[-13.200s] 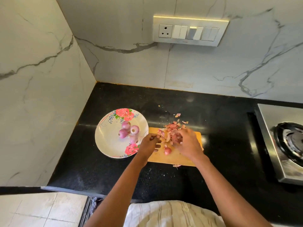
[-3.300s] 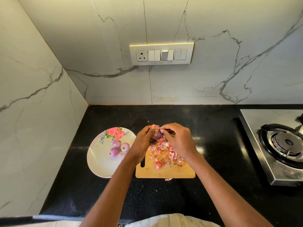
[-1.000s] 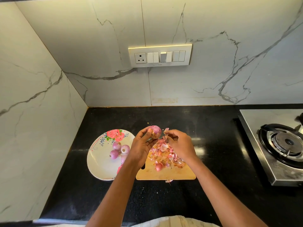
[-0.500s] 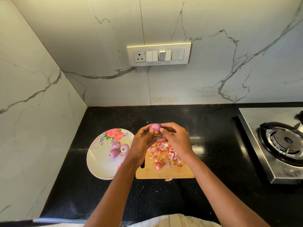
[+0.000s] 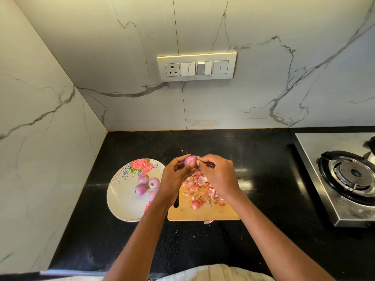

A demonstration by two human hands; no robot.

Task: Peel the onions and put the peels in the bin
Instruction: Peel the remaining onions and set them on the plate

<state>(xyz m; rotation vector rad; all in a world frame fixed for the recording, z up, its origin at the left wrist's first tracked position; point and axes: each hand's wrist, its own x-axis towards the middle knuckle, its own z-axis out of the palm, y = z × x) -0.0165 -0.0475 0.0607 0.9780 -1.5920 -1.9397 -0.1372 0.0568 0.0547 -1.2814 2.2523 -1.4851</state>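
Both hands barely shifted: left hand (image 5: 174, 179) grips onion (image 5: 190, 160); right hand (image 5: 218, 175) pinches its skin.

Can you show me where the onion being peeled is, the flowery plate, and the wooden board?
Small purple peeled onion (image 5: 190, 160), head view, on its shiny top between the fingertips.
Round white plate with pink roses (image 5: 121, 196), head view, on its bare white part.
Light wooden cutting board (image 5: 203, 214), head view, on its bare near part.
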